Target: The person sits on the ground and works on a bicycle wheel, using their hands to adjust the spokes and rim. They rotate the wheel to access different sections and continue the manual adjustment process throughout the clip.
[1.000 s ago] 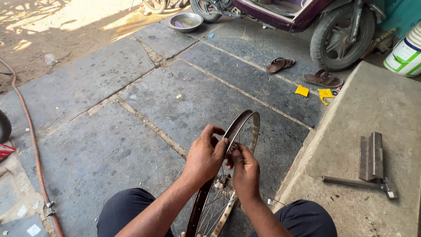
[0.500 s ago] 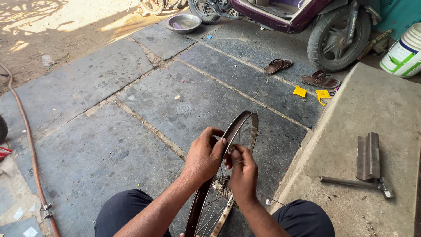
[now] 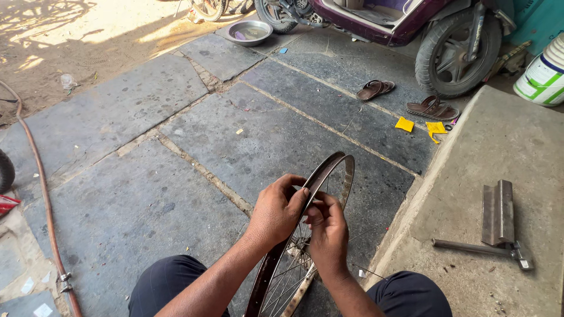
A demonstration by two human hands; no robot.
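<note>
Both forearms reach forward between the knees, the left hand (image 3: 276,211) and right hand (image 3: 326,230) pinching the upright dark spoked metal bicycle rim (image 3: 341,170) at its edge.

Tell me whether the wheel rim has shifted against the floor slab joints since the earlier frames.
No. The wheel rim stands upright between the knees, its top just short of the diagonal slab joint as before, with the left hand and right hand at the same spot.

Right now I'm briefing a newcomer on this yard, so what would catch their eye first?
Low in the middle, a bare spoked wheel rim stands upright between the person's knees, left hand and right hand pinching at its edge. Top right is a parked scooter; two sandals lie on the stone before it.
</note>
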